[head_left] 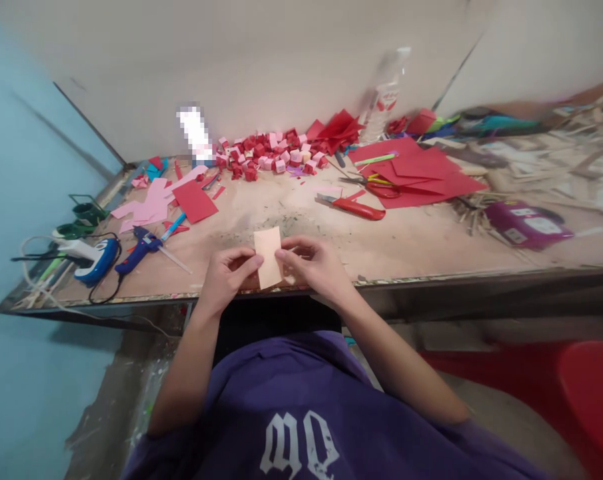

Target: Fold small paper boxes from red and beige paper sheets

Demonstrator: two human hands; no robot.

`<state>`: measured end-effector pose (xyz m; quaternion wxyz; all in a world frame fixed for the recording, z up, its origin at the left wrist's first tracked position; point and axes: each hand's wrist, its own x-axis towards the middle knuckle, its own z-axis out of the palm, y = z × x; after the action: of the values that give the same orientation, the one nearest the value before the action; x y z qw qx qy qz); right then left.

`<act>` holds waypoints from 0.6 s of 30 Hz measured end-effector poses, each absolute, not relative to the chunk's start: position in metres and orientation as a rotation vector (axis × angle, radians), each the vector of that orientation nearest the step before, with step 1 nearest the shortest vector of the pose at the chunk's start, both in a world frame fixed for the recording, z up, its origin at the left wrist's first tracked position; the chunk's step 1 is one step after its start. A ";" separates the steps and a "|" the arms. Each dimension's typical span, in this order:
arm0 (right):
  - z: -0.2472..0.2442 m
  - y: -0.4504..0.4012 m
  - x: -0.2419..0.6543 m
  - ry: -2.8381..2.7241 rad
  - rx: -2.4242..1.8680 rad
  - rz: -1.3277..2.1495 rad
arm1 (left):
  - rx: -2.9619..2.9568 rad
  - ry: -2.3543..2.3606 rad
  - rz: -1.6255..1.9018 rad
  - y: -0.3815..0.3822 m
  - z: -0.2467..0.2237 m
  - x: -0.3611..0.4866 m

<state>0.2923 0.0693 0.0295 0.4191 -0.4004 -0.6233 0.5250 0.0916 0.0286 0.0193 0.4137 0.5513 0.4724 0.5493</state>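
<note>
A small rectangle of pale peach paper (268,257) is held upright between both hands, just above the table's front edge. My left hand (231,273) pinches its left side, thumb on the near face. On the right side, my right hand (314,263) grips it the same way, fingers curled behind. Beyond the paper, green specks are scattered over the wooden table (291,200). A red-handled cutter (358,208) and scissors (384,189) lie to the right of the paper.
Small red and pink paper cubes (276,152) are heaped at the back. Red sheets (426,173), a clear bottle (381,100) and a purple box (524,225) stand right. Pink paper (154,200), a blue glue gun (141,250) and a white-blue device (94,260) lie left.
</note>
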 end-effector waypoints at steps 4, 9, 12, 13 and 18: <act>0.031 0.069 0.293 -1.590 -0.972 1.372 | 1.394 1.093 1.291 0.029 0.025 0.097; 0.037 0.068 0.300 -1.669 -0.844 1.599 | 1.393 1.070 1.362 0.032 0.026 0.097; 0.039 0.068 0.301 -1.710 -0.754 1.609 | 1.431 1.118 1.401 0.031 0.023 0.095; 0.039 0.068 0.301 -1.714 -0.719 1.607 | 1.455 1.124 1.399 0.030 0.023 0.095; 0.033 0.069 0.300 -1.645 -0.842 1.530 | 1.423 1.094 1.448 0.027 0.019 0.093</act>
<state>0.2996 0.0694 0.0329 0.3627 -0.3269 -0.6391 0.5942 0.0930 0.0273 0.0190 0.4055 0.5641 0.4336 0.5739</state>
